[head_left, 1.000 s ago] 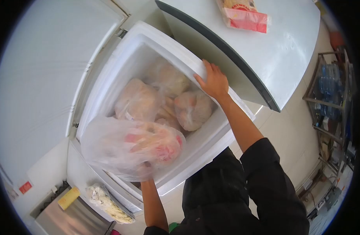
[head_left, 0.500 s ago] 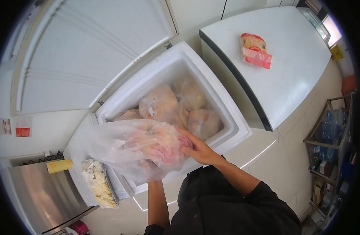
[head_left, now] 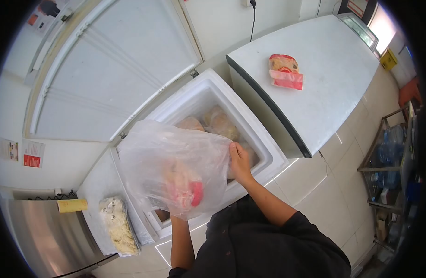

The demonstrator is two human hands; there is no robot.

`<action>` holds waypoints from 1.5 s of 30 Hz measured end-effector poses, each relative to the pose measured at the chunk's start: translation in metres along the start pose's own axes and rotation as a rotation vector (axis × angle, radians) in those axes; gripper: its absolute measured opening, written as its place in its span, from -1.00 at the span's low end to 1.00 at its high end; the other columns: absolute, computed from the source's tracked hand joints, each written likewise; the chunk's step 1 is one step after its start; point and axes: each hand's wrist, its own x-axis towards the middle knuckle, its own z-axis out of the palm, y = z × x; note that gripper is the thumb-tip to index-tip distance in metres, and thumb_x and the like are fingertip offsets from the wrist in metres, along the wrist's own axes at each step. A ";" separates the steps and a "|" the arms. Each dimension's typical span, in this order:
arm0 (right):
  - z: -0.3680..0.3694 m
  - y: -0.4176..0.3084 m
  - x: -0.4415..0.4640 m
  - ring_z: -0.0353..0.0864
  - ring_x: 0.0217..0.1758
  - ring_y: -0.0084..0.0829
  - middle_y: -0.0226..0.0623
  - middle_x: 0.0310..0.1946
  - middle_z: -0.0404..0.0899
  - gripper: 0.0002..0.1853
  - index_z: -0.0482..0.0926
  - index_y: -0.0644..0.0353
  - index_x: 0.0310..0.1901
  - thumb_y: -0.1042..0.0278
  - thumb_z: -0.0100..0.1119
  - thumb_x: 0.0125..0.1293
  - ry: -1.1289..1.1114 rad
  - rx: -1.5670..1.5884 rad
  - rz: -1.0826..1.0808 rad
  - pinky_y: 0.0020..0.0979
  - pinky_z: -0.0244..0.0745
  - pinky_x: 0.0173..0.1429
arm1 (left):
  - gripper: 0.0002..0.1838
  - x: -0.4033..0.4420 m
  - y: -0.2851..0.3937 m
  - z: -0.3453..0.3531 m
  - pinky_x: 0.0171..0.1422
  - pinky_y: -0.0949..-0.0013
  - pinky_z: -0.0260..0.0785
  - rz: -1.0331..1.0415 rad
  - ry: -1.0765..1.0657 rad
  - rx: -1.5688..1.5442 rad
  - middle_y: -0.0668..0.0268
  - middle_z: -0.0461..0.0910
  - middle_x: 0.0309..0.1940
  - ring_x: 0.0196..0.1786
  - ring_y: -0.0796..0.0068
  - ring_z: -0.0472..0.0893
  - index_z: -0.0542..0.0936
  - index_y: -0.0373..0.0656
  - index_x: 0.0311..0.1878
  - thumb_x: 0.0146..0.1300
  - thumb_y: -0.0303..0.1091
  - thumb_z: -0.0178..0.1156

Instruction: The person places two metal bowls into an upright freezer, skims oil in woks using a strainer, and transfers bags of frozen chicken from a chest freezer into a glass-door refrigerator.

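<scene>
A large cloudy plastic bag (head_left: 143, 143) spreads over the front of the open chest freezer (head_left: 273, 160). My right hand (head_left: 240, 162) pinches the bag's right edge between thumb and fingers. Below the bag, my left hand (head_left: 177, 217) shows only near the wrist; the plastic hides its fingers. A pink-and-red packet (head_left: 187, 192) shows blurred through the film, close above my left wrist. Deeper in the freezer lie several bagged pale-orange bundles (head_left: 222, 125), partly covered by the bag.
The freezer's raised lid (head_left: 115, 69) leans behind. A red-and-clear food packet (head_left: 285, 72) rests on the closed white freezer (head_left: 324, 102) at right. On the left ledge are a bag of pale shreds (head_left: 118, 227) and a yellow roll (head_left: 72, 205). A metal rack (head_left: 384, 171) stands far right.
My right hand has moved from the pink contents to the bag's right edge. The bag now spreads wider and covers more of the freezer opening. The view has shifted slightly.
</scene>
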 end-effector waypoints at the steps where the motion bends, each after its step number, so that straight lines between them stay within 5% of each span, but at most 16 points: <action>1: 0.001 0.009 0.005 0.28 -0.37 -0.67 -0.55 -0.50 0.38 -0.61 0.55 0.33 -0.24 0.15 -0.13 0.51 0.019 0.006 0.026 -0.51 0.26 -0.27 | -0.35 -0.008 0.003 -0.004 0.19 0.12 0.44 -0.007 0.007 0.005 0.08 0.53 0.12 0.10 0.14 0.56 0.41 -0.23 0.23 0.25 0.09 0.11; 7: -0.027 0.045 0.069 0.32 -0.35 -0.59 -0.40 -0.47 0.45 -0.61 0.51 0.30 -0.33 0.17 -0.17 0.51 0.274 -0.071 -0.016 -0.45 0.32 -0.19 | -0.35 -0.071 0.037 0.005 0.21 0.09 0.44 -0.089 0.015 0.003 0.09 0.51 0.14 0.12 0.13 0.55 0.38 -0.21 0.27 0.29 0.10 0.04; 9: -0.037 0.051 0.095 0.34 -0.36 -0.57 -0.38 -0.47 0.47 -0.61 0.52 0.30 -0.32 0.17 -0.17 0.51 0.277 -0.112 -0.011 -0.45 0.34 -0.20 | -0.39 -0.093 0.057 0.031 0.22 0.04 0.43 -0.126 -0.001 -0.034 0.09 0.51 0.13 0.11 0.10 0.55 0.35 -0.15 0.31 0.37 0.09 -0.10; 14: -0.066 0.082 0.123 0.37 -0.36 -0.62 -0.49 -0.42 0.43 -0.64 0.55 0.15 -0.23 0.09 -0.15 0.52 0.187 -0.046 0.035 -0.51 0.36 -0.22 | -0.35 -0.102 0.092 0.026 0.19 0.06 0.45 0.035 -0.075 -0.039 0.11 0.51 0.13 0.11 0.12 0.55 0.35 -0.15 0.30 0.32 0.15 -0.06; 16: -0.081 0.040 0.116 0.40 -0.36 -0.62 -0.49 -0.40 0.45 -0.65 0.56 0.14 -0.18 0.06 -0.15 0.51 0.080 0.033 0.128 -0.50 0.39 -0.22 | -0.35 -0.099 0.103 0.038 0.18 0.07 0.46 0.119 0.026 -0.045 0.13 0.50 0.15 0.11 0.13 0.55 0.33 -0.11 0.31 0.33 0.15 -0.07; 20: -0.163 -0.092 0.125 0.40 -0.44 -0.61 -0.49 -0.42 0.47 -0.61 0.55 0.15 -0.18 0.00 -0.12 0.50 0.099 -0.089 -0.136 -0.50 0.39 -0.35 | -0.34 -0.077 0.106 0.067 0.22 0.10 0.43 0.168 0.016 0.023 0.15 0.46 0.19 0.15 0.15 0.52 0.30 -0.08 0.36 0.34 0.15 -0.07; 22: -0.231 -0.171 0.126 0.46 -0.28 -0.66 -0.46 -0.37 0.50 -0.62 0.56 0.17 -0.16 0.02 -0.11 0.49 0.175 -0.155 -0.137 -0.52 0.41 -0.20 | -0.34 -0.069 0.101 0.117 0.25 0.10 0.41 0.093 -0.086 0.037 0.14 0.45 0.21 0.18 0.15 0.51 0.29 -0.09 0.36 0.34 0.16 -0.07; 25: -0.292 -0.249 0.116 0.49 0.07 -0.47 -0.32 0.00 0.52 -0.56 0.50 0.23 0.09 0.01 0.00 0.43 0.676 -0.062 -0.373 -0.40 0.46 0.10 | -0.34 -0.033 0.081 0.157 0.30 0.08 0.37 0.009 -0.166 0.073 0.13 0.42 0.25 0.23 0.14 0.47 0.30 -0.11 0.35 0.34 0.14 -0.04; 26: -0.339 -0.253 0.116 0.46 0.18 -0.42 -0.28 0.12 0.48 -0.48 0.43 0.24 0.22 -0.02 -0.03 0.43 0.554 0.064 -0.270 -0.44 0.42 0.18 | -0.34 -0.021 0.071 0.170 0.30 0.07 0.36 -0.051 -0.175 0.040 0.13 0.42 0.25 0.24 0.14 0.47 0.31 -0.12 0.35 0.34 0.13 -0.03; 29: -0.427 -0.232 0.127 0.53 0.06 -0.40 -0.23 0.03 0.52 -0.52 0.44 0.27 0.14 0.01 -0.06 0.46 0.840 0.040 -0.571 -0.43 0.45 0.15 | -0.36 0.021 0.035 0.210 0.33 0.09 0.33 -0.115 -0.300 0.088 0.13 0.43 0.25 0.24 0.16 0.47 0.34 -0.16 0.31 0.33 0.08 0.04; 31: -0.493 -0.187 0.137 0.60 -0.11 -0.39 -0.20 -0.11 0.56 -0.53 0.43 0.28 0.15 0.02 -0.13 0.48 0.989 0.008 -0.573 -0.40 0.58 -0.02 | -0.38 0.038 0.008 0.257 0.34 0.11 0.32 -0.161 -0.363 0.132 0.13 0.45 0.23 0.23 0.18 0.47 0.35 -0.19 0.30 0.33 0.05 0.05; 33: -0.520 -0.132 0.134 0.63 -0.36 -0.41 -0.21 -0.29 0.58 -0.56 0.45 0.27 0.04 0.03 -0.16 0.48 1.002 -0.152 -0.227 -0.37 0.64 -0.33 | -0.40 0.049 -0.022 0.306 0.33 0.16 0.33 -0.235 -0.427 0.182 0.16 0.47 0.20 0.22 0.23 0.49 0.37 -0.20 0.28 0.34 0.04 0.03; 34: -0.504 -0.111 0.132 0.61 -0.53 -0.43 -0.26 -0.41 0.56 -0.59 0.46 0.25 -0.09 0.01 -0.15 0.48 1.010 -0.160 -0.191 -0.39 0.58 -0.56 | -0.41 0.054 -0.037 0.330 0.33 0.18 0.34 -0.274 -0.459 0.209 0.17 0.49 0.19 0.21 0.25 0.50 0.37 -0.21 0.27 0.35 0.04 0.02; 37: -0.479 -0.048 0.135 0.50 -0.76 -0.43 -0.28 -0.69 0.47 -0.62 0.44 0.22 -0.28 0.03 -0.13 0.47 0.931 -0.208 -0.094 -0.44 0.50 -0.65 | -0.46 0.079 -0.089 0.390 0.27 0.20 0.37 -0.257 -0.566 0.340 0.22 0.51 0.16 0.17 0.32 0.52 0.39 -0.19 0.26 0.32 -0.08 0.13; 41: -0.413 -0.023 0.121 0.49 -0.75 -0.47 -0.30 -0.70 0.49 -0.67 0.44 0.19 -0.30 0.07 -0.05 0.46 0.756 -0.241 0.060 -0.46 0.37 -0.69 | -0.50 0.080 -0.155 0.478 0.20 0.26 0.41 -0.329 -0.684 0.449 0.28 0.55 0.09 0.11 0.40 0.56 0.41 -0.15 0.23 0.28 -0.17 0.19; 45: -0.379 -0.029 0.100 0.54 -0.67 -0.49 -0.27 -0.62 0.54 -0.72 0.43 0.18 -0.19 0.10 0.00 0.45 0.560 0.050 0.176 -0.49 0.40 -0.63 | -0.41 0.069 -0.229 0.551 0.17 0.31 0.40 -0.525 -0.741 0.504 0.27 0.52 0.13 0.13 0.40 0.53 0.40 -0.12 0.24 0.24 0.00 0.21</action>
